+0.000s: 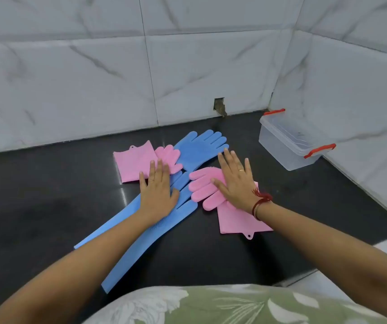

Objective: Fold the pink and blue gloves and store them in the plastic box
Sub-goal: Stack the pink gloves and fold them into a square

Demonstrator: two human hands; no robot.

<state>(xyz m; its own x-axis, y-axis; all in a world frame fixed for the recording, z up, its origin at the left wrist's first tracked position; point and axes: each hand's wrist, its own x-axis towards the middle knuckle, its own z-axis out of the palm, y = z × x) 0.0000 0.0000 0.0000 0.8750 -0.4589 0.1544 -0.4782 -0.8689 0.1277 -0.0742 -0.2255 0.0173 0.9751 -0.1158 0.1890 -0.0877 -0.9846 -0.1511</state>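
Two pink and two blue rubber gloves lie crossed on the black counter. One pink glove lies at the left, with its fingers pointing right. The other pink glove lies at the right, fingers pointing left. A blue glove stretches from the far middle down to the left. A second blue glove runs beside it toward me. My left hand rests flat where the left pink glove and the blue gloves meet. My right hand presses flat on the right pink glove. The clear plastic box stands open at the far right.
The box has red latches and sits in the corner against the white marble-patterned tiled wall. A small hole shows at the wall's base. The counter's edge runs at the lower right, near my patterned green shirt.
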